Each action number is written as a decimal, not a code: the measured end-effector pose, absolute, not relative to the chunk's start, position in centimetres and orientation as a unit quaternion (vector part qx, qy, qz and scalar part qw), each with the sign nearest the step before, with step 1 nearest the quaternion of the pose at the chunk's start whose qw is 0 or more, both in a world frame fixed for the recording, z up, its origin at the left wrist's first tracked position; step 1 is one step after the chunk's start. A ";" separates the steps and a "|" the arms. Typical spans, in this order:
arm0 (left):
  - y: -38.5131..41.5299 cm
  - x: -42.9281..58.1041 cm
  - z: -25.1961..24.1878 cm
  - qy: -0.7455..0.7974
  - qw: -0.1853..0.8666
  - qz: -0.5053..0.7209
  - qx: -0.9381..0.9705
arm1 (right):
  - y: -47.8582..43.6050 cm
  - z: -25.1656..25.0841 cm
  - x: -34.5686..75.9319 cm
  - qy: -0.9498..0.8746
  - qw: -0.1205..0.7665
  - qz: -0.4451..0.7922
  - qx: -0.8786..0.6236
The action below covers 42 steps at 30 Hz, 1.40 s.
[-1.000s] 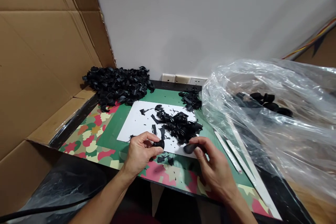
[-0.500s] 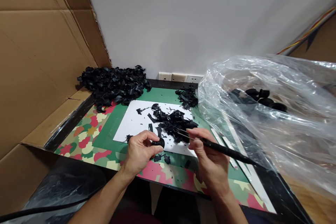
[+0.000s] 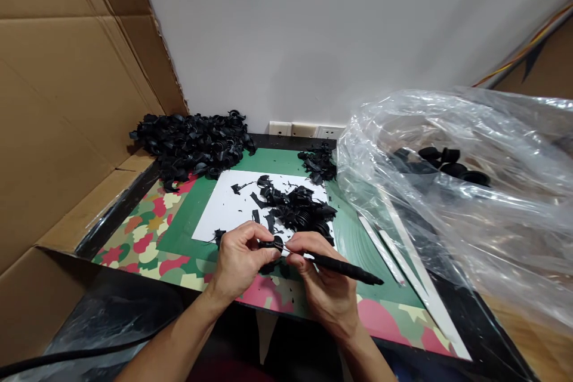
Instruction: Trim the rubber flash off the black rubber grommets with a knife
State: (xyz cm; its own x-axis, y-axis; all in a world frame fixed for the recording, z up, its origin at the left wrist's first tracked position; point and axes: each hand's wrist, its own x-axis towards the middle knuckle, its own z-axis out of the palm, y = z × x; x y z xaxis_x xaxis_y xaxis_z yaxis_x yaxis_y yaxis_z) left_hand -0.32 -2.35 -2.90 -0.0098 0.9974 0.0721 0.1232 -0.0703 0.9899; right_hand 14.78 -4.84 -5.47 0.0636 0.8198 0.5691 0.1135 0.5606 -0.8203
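Between the thumb and fingers of my left hand [image 3: 242,253] is a small round black rubber part [image 3: 277,243]. My right hand [image 3: 329,286] grips a slim tool [image 3: 347,269] with a black handle and a thin metal shaft. The shaft's tip meets the face of the rubber part, and the fingertips of both hands are close together. Whether the tip is inside the part, I cannot tell. Just beyond my hands, black ribbed parts and torn scraps [image 3: 299,206] lie heaped on a white sheet [image 3: 215,209].
A large pile of black rubber pieces [image 3: 197,140] stands at the back left, a smaller pile [image 3: 319,162] at the back middle. On the right, a clear plastic bag [image 3: 403,125] holds black caps [image 3: 453,169]. White strips [image 3: 403,262] lie beside it. Cardboard [image 3: 67,89] walls the left.
My right hand has moved left from the scrap heap to the rubber part, bringing the tool's tip against it. My left hand has stayed nearly still, holding the part.
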 end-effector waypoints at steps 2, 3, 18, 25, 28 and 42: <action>-2.3 -0.3 -2.9 0.515 0.446 0.487 0.547 | -4.8 -5.4 14.8 -0.625 0.626 0.280 -0.373; -2.3 -0.3 -3.0 0.515 0.447 0.486 0.547 | -4.8 -5.4 14.8 -0.626 0.625 0.280 -0.373; -2.3 -0.2 -2.6 0.496 0.439 0.494 0.563 | -4.8 -5.1 14.9 -0.623 0.616 0.301 -0.377; -2.7 0.2 -2.7 0.476 0.411 0.502 0.593 | -4.9 -5.2 13.8 -0.439 0.633 0.526 -0.360; -2.6 0.0 -2.8 0.489 0.413 0.507 0.577 | -5.2 -5.2 13.7 -0.373 0.606 0.638 -0.296; -2.5 0.1 -2.4 0.477 0.451 0.516 0.551 | -5.0 -5.7 14.2 -0.532 0.664 0.367 -0.376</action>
